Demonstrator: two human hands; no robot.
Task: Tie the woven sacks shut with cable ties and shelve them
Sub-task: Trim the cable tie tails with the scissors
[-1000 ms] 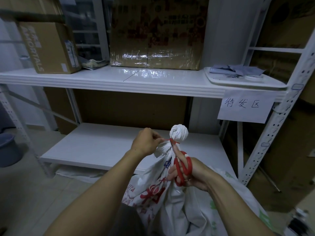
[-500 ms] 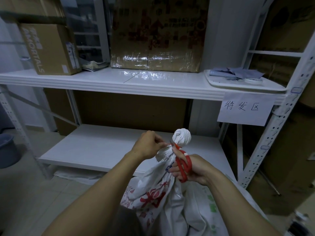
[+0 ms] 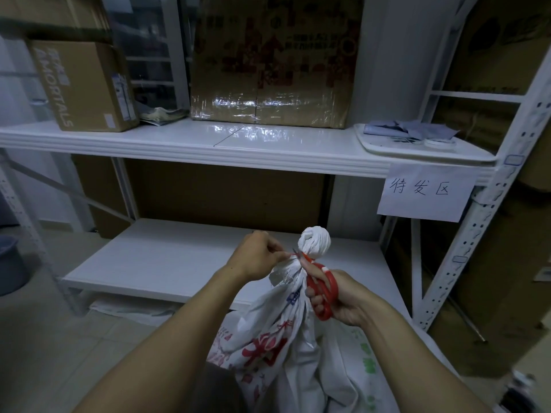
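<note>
Red-handled scissors (image 3: 323, 289) are sitting in my right hand (image 3: 347, 299) on the head camera. Its grip is curling round the loops, and the blades are reaching up to the sack's gathered neck; I judge this is to trim the tie's spare tail. My left hand (image 3: 253, 257) is pinching that cable tie (image 3: 290, 255) in a narrow grip and drawing it sideways, clear of the fabric. The woven sack (image 3: 277, 320) is standing before the lower shelf (image 3: 167, 257), not yet shelved. I'm counting one pair of scissors, one tie and one sack for certain. Green-printed cloth (image 3: 368, 368) beside it may be a second sack; I cannot tell. Two cardboard boxes, one plain (image 3: 83, 84) and one taped (image 3: 268, 70), are resting on the upper shelf (image 3: 208, 144).
</note>
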